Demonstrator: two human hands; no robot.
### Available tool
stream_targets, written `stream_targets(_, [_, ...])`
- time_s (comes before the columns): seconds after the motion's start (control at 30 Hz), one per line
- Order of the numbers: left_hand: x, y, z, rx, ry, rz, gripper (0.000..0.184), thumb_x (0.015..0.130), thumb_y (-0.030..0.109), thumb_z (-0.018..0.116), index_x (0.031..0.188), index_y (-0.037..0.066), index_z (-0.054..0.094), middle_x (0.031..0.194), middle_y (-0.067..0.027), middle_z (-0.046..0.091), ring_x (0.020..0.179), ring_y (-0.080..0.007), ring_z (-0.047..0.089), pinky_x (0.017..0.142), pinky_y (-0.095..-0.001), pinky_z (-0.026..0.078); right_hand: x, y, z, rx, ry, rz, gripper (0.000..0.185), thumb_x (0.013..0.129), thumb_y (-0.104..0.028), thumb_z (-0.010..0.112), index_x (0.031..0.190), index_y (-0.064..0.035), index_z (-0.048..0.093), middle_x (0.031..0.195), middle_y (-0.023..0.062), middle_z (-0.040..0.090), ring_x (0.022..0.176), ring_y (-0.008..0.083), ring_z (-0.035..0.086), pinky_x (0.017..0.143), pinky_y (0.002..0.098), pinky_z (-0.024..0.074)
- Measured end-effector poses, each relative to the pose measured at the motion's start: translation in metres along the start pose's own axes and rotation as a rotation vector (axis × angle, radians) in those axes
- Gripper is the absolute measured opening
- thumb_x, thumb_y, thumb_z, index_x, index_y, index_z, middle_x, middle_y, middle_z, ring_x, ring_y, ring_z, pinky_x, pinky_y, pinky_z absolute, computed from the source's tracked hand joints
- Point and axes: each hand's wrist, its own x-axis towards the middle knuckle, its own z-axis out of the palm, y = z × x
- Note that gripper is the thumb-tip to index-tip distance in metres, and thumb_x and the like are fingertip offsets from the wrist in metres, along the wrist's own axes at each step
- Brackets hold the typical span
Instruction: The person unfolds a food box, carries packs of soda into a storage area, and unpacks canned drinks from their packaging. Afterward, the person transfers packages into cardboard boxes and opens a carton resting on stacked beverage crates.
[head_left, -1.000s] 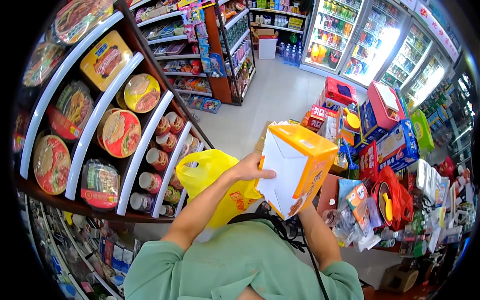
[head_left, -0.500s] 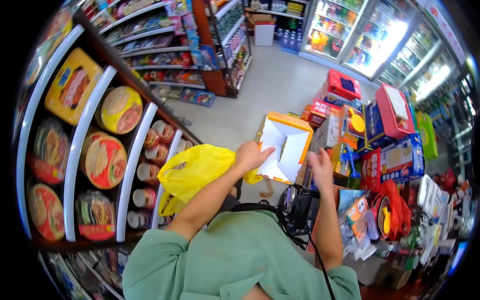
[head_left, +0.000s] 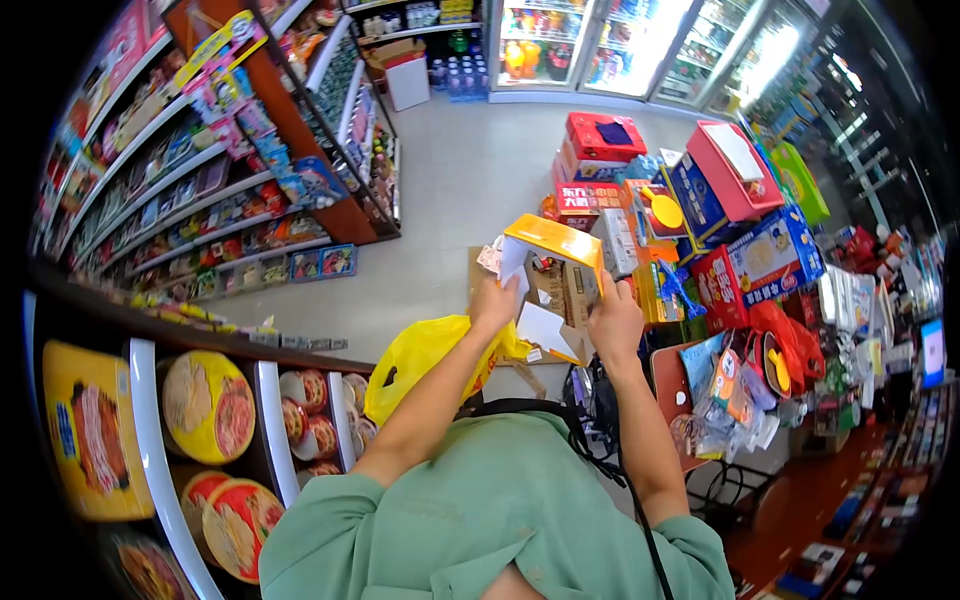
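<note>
Stretching ahead of the person in the green shirt [head_left: 480, 500], the pale shop floor [head_left: 435, 170] is the largest thing I see from my end. Glass-door drinks refrigerators [head_left: 625, 50] glow at its far side, and the snack shelving [head_left: 195, 160] fills the upper left. Nearer, at lower left, the instant-noodle shelf [head_left: 153, 470] bears round lidded bowls, 1 of them the yellow-lidded noodle bowl [head_left: 208, 407].

To the right I have stacked cartons, among them the blue-and-white carton [head_left: 770, 252], with a pink-red plastic tub [head_left: 733, 170] above it. Closer to the person, a reddish-brown tabletop [head_left: 670, 385] holds clear packets, and a red plastic bag [head_left: 790, 340] lies near them.

Flattened brown cardboard [head_left: 577, 290] lies on the floor beyond the hands. The yellow plastic bag [head_left: 415, 365] hangs beside the left forearm, bunched up just below the left hand.

In front of the torso, between the 2 hands, is the orange cardboard box [head_left: 556, 240], its white inside showing and 1 white flap angled downward. The left hand [head_left: 495, 303] grips its left side, though I can't tell whether those fingers also hold the yellow plastic bag. The right hand [head_left: 615, 323] has its fingers closed on the box's right edge.
</note>
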Motion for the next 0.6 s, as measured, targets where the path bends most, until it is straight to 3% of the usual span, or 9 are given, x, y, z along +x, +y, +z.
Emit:
stream_targets(0.07, [0.026,-0.006,0.002,-0.23,-0.07,-0.02,0.043,0.084,0.04,0.056,0.095,0.0,0.066,0.084,-0.025,0.065,0.083,-0.039,0.064,0.075,-0.0452,0.048,-0.003,-0.006,0.001,-0.109,0.008,-0.042,0.054,0.072,-0.001,0.057,0.126,-0.0049,0.05,0.096,0.0145,0.052,0.083,0.0333,0.059,0.069,0.042,0.05])
stream_targets(0.1, [0.029,0.009,-0.01,-0.255,-0.179,-0.066,0.045,0.083,0.041,0.058,0.099,-0.001,0.066,0.094,-0.0207,0.066,0.092,-0.0318,0.063,0.081,-0.0406,0.046,-0.006,-0.005,0.007,-0.133,-0.004,-0.052,0.052,0.076,-0.004,0.056,0.127,-0.0027,0.049,0.101,0.0138,0.051,0.087,0.0316,0.057,0.068,0.04,0.0502])
stream_targets(0.13, [0.045,-0.002,0.002,-0.249,-0.203,-0.061,0.045,0.083,0.041,0.058,0.099,-0.001,0.066,0.094,-0.0207,0.066,0.092,-0.0318,0.063,0.081,-0.0406,0.046,-0.011,-0.004,0.011,-0.142,-0.004,-0.028,0.052,0.076,-0.004,0.056,0.127,-0.0027,0.049,0.101,0.0138,0.051,0.087,0.0316,0.057,0.068,0.04,0.0502])
stream_targets(0.23, [0.074,-0.019,0.026,-1.036,-0.685,0.11,0.043,0.084,0.033,0.058,0.109,-0.001,0.061,0.115,-0.0114,0.06,0.114,-0.0184,0.049,0.097,-0.0337,0.034,-0.023,-0.013,0.021,-0.472,-0.133,-0.261,0.054,0.078,-0.014,0.055,0.131,-0.006,0.048,0.101,0.0096,0.052,0.082,0.0268,0.054,0.059,0.0336,0.0493])
stream_targets(0.33, [0.041,0.036,-0.016,-0.83,-0.794,0.247,0.047,0.084,0.033,0.058,0.118,0.0,0.057,0.117,-0.0118,0.059,0.112,-0.0179,0.052,0.096,-0.0338,0.037,-0.024,-0.004,0.032,-0.461,-0.169,-0.274,0.055,0.077,-0.015,0.055,0.131,-0.0063,0.048,0.102,0.0091,0.052,0.083,0.0262,0.055,0.056,0.0328,0.0486])
stream_targets(0.4, [0.041,0.042,-0.013,-0.667,-0.666,0.355,0.044,0.084,0.032,0.061,0.115,0.001,0.06,0.111,-0.0099,0.063,0.104,-0.0177,0.058,0.09,-0.033,0.043,-0.02,-0.008,0.033,-0.447,-0.205,-0.268,0.057,0.075,-0.016,0.057,0.131,-0.0061,0.048,0.104,0.011,0.053,0.083,0.0284,0.055,0.061,0.0343,0.0495])
stream_targets(0.47, [0.061,0.03,0.005,-0.303,-0.474,0.201,0.044,0.084,0.024,0.065,0.119,-0.002,0.056,0.11,-0.0097,0.064,0.097,-0.0172,0.061,0.085,-0.0308,0.046,-0.01,-0.011,0.032,-0.313,-0.219,-0.305,0.059,0.074,-0.014,0.06,0.13,-0.0042,0.047,0.11,0.0152,0.052,0.089,0.0334,0.055,0.074,0.0377,0.0499])
stream_targets(0.5, [0.067,0.028,0.01,-0.526,-0.345,0.314,0.037,0.082,0.031,0.066,0.103,-0.001,0.066,0.09,-0.0055,0.069,0.078,-0.0195,0.065,0.075,-0.0339,0.05,-0.001,-0.009,0.028,-0.31,-0.207,-0.305,0.059,0.074,-0.014,0.06,0.13,-0.0042,0.047,0.11,0.0152,0.052,0.089,0.0334,0.055,0.074,0.0377,0.0499])
stream_targets(0.6, [0.086,0.032,-0.013,-0.835,-0.263,0.158,0.043,0.081,0.031,0.067,0.107,-0.003,0.063,0.096,-0.0083,0.067,0.085,-0.0193,0.063,0.08,-0.0321,0.047,0.02,0.004,0.0,0.373,-0.036,-0.236,0.054,0.076,-0.015,0.065,0.124,0.0019,0.047,0.117,0.0217,0.048,0.105,0.0371,0.052,0.092,0.0404,0.0428])
